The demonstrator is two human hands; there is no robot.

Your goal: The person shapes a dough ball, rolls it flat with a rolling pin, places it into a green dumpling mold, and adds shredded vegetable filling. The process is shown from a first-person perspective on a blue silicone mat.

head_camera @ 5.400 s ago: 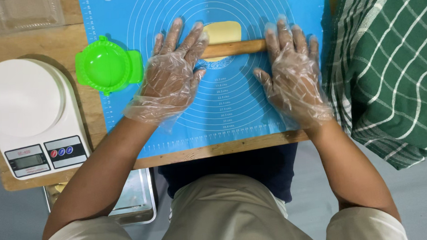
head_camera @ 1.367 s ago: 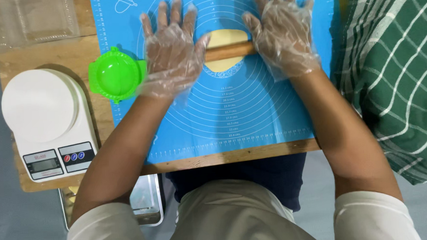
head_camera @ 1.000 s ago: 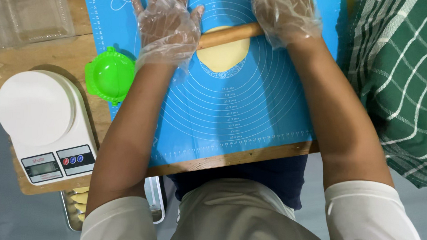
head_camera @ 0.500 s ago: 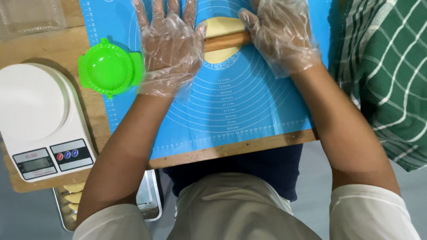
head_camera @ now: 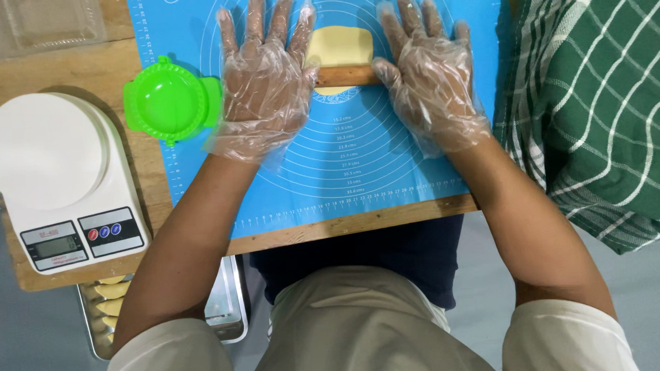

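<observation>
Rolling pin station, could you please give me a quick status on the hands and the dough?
Left hand and right hand flat, palms on wooden rolling pin. Pin across pale dough on blue mat. Green press mould beside left hand, off the dough.

This is a home-style kitchen or baking workspace. A blue silicone pastry mat [head_camera: 359, 184] with ringed measuring guides covers a wooden table [head_camera: 70, 70], beside a white digital kitchen scale [head_camera: 59, 187] and a green dumpling press [head_camera: 170, 103]. A metal tray [head_camera: 225, 313] of shaped pastries sits below the table edge.
</observation>
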